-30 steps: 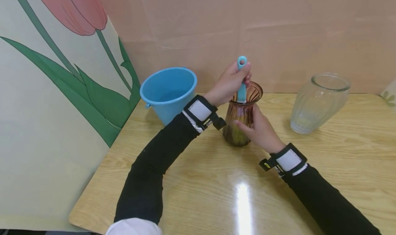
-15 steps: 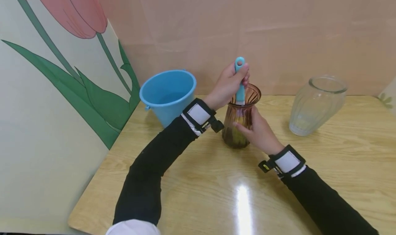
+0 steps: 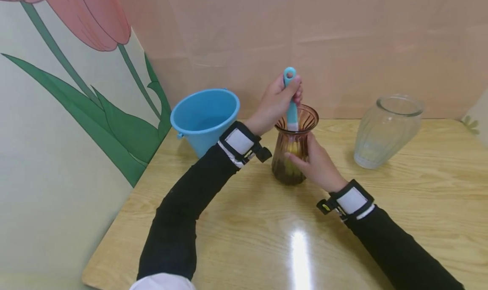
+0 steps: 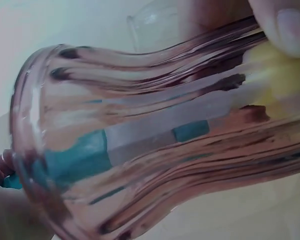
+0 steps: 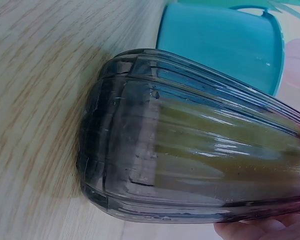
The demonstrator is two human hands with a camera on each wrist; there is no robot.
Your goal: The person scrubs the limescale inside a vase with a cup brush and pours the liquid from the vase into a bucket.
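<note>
Head view: the left hand (image 3: pixel 275 104) grips a blue brush handle (image 3: pixel 291 99) that reaches down into the amber glass vase (image 3: pixel 293 148), which stands on the bench (image 3: pixel 267 222). The right hand (image 3: pixel 316 165) wraps around the vase's body, between a blue bucket (image 3: pixel 203 118) and a clear vase (image 3: pixel 385 131).

No text, label, brand, number or sign can be read on anything in the head view or either wrist view.
</note>
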